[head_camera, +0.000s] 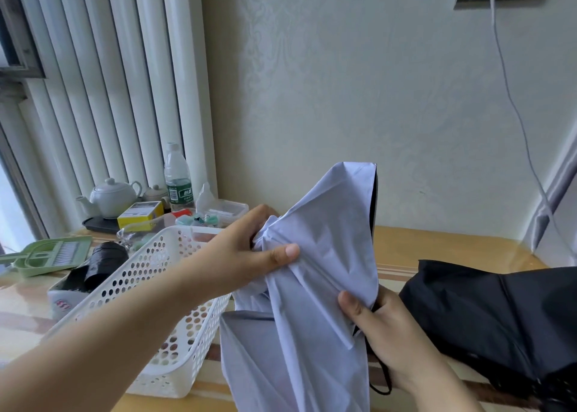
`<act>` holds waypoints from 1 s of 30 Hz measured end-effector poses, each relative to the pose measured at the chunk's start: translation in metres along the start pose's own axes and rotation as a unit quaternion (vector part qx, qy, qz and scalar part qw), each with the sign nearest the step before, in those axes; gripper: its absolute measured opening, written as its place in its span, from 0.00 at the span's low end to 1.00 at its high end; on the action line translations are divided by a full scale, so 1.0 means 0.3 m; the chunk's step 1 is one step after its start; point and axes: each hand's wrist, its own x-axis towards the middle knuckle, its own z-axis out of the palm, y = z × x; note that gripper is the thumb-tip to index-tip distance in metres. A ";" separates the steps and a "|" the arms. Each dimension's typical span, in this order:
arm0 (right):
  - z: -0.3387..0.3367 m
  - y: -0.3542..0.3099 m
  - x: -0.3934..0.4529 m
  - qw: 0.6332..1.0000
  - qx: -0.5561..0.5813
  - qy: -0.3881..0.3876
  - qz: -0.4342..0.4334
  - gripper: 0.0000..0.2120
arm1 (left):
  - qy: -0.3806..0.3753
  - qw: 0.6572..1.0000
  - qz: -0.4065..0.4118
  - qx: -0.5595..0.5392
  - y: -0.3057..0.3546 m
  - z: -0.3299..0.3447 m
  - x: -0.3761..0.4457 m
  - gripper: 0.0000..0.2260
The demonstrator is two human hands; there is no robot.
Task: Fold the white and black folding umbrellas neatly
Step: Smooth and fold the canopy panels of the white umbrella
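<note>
White umbrella [315, 255] fabric is bunching between my hands above the counter [437, 243], and its frame and handle are staying hidden inside the thin, crinkled cloth; its lower folds are running off the bottom edge. I am gripping a gathered wad of it with my left hand [246, 255], thumb pressing on top, fingers curling behind where I cannot see them. My right hand [390, 327] is clamping the cloth's right edge, where a black lining is peeking out, and a thin black cord loop [382, 380] is hanging below my palm. The black umbrella [499, 311] is lying loose and matte on the glossy wooden counter just beside my right hand, its far end cut off at the right.

A white perforated plastic basket [162, 286] is sitting to the left, holding black plastic bags [100, 265] and a partly hidden white pack. Behind it are standing a white ceramic teapot [110, 196], a yellow box [140, 213], a clear water bottle [177, 177] and a clear lidded box [228, 210] whose contents I cannot make out. A green dustpan [46, 255] is lying at the far left.
</note>
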 end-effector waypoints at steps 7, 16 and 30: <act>-0.009 -0.018 0.001 0.998 -0.031 0.048 -0.034 0.44 | 0.057 0.994 -0.021 -0.089 0.002 0.065 0.015 0.08; -0.035 -0.056 -0.013 0.985 -0.156 -0.029 -0.063 0.30 | 0.106 0.991 -0.027 -0.073 -0.046 0.094 0.063 0.13; -0.055 -0.022 0.010 0.996 0.004 0.080 -0.026 0.37 | 0.304 0.931 0.063 0.190 -0.004 0.060 -0.009 0.19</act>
